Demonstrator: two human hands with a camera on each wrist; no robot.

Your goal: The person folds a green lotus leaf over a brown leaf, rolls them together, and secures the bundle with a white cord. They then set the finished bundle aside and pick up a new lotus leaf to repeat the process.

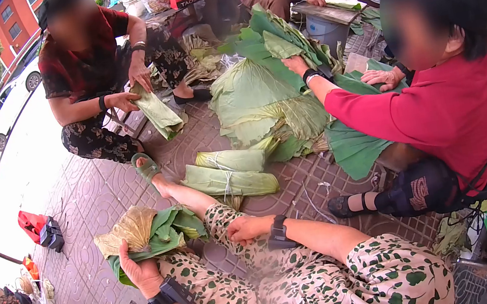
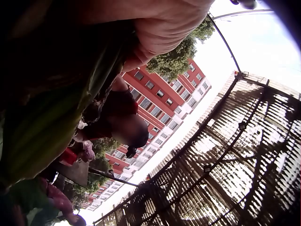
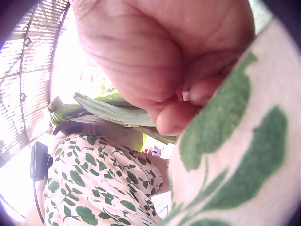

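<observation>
My left hand (image 1: 135, 265) grips a folded bundle of green lotus leaves (image 1: 156, 229) with a dry brown leaf on its left end, and holds it against my left knee. In the left wrist view the palm (image 2: 162, 26) presses on the dark green leaf (image 2: 47, 117). My right hand (image 1: 245, 228) rests on my right knee on the leaf-patterned trousers (image 1: 345, 284). In the right wrist view its fingers (image 3: 174, 113) are curled into a fist, and nothing shows inside it.
Two tied leaf bundles (image 1: 228, 174) lie on the paving before my feet. A big heap of lotus leaves (image 1: 260, 97) lies beyond. A person in red (image 1: 444, 110) sits at the right; another opposite folds a leaf (image 1: 158, 111). A red bag (image 1: 35, 226) sits left.
</observation>
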